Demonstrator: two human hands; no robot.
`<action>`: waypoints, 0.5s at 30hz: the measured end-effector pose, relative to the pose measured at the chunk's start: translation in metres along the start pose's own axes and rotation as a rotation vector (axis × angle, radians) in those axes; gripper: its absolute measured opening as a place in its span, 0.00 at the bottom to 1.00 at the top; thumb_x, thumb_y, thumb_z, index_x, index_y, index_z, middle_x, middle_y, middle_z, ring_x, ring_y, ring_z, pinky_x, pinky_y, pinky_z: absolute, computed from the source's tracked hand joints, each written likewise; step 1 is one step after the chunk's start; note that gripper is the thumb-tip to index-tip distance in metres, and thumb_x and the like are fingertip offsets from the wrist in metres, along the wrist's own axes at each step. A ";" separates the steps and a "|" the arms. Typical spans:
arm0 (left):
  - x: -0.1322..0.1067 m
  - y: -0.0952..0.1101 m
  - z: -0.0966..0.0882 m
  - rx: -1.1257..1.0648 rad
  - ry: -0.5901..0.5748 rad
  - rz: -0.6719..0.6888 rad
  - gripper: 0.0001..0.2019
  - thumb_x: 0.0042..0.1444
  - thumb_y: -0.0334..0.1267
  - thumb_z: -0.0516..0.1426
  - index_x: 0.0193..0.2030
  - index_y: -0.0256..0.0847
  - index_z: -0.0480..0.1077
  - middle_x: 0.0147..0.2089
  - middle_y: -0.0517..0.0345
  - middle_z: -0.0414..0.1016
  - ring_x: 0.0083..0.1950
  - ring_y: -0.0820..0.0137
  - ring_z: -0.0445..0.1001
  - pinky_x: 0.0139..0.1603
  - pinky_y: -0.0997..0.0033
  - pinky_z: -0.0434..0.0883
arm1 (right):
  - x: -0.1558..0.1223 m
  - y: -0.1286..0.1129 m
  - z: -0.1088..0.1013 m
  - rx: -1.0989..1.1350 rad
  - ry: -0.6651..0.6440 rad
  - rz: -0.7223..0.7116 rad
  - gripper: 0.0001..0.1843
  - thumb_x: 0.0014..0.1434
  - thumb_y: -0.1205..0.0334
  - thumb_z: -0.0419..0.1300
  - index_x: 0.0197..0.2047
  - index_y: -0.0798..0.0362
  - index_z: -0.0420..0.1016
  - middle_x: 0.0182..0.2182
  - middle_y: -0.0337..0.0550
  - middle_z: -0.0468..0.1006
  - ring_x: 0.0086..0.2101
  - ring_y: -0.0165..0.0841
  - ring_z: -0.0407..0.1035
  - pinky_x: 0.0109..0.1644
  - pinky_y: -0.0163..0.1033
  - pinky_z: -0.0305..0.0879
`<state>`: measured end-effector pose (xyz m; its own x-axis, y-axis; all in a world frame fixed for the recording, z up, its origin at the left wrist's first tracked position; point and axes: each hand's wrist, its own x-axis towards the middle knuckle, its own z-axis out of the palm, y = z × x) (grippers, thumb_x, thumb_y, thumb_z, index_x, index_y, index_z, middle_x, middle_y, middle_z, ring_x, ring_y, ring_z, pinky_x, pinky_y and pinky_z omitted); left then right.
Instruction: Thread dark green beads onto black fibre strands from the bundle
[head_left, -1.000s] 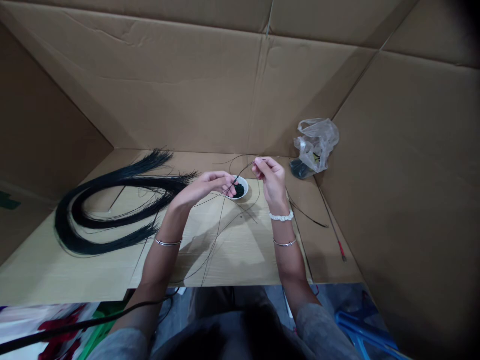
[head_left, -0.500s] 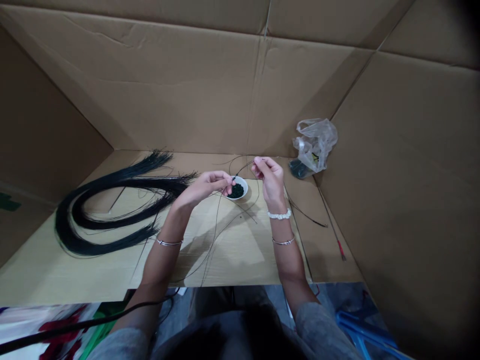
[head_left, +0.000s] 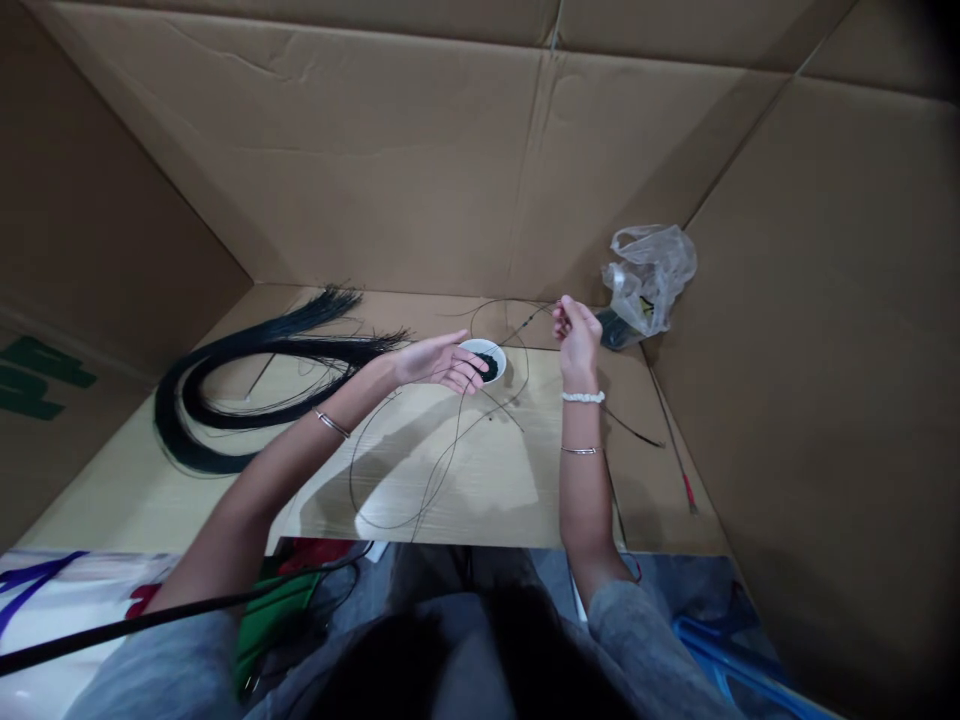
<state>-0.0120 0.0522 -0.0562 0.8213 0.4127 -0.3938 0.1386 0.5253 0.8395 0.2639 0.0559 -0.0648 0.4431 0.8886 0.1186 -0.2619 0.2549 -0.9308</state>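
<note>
My left hand (head_left: 442, 365) lies over a small white bowl (head_left: 484, 353), its fingertips at the rim and on the dark green beads (head_left: 488, 367) inside. I cannot see anything held in it. My right hand (head_left: 577, 335) is raised just right of the bowl, pinching a thin black strand (head_left: 525, 323) that curves down across the board. A long bundle of black strands (head_left: 225, 375) lies coiled to the left of my left forearm.
The work surface is a light wooden board (head_left: 480, 490) inside a cardboard enclosure (head_left: 300, 150). A crumpled clear plastic bag (head_left: 651, 278) sits in the back right corner, and a thin red-tipped rod (head_left: 686, 490) lies along the right wall. My lap lies below the board's front edge.
My right hand has moved right, away from the bowl, with the strand in it. My left forearm has swung outward, and the left fingers now lie flatter over the bowl. The whole view has shifted slightly.
</note>
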 end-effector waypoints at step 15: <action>-0.033 -0.008 -0.036 0.457 0.076 -0.027 0.18 0.51 0.47 0.66 0.44 0.36 0.79 0.37 0.46 0.81 0.38 0.62 0.78 0.44 0.63 0.74 | 0.027 0.001 -0.051 0.140 0.169 0.035 0.11 0.53 0.55 0.68 0.31 0.51 0.73 0.26 0.33 0.73 0.21 0.20 0.58 0.23 0.30 0.50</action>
<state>-0.0602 0.0614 -0.0637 0.7736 0.4654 -0.4301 0.4033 0.1620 0.9006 0.3190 0.0610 -0.0800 0.5658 0.8244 0.0170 -0.3910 0.2865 -0.8747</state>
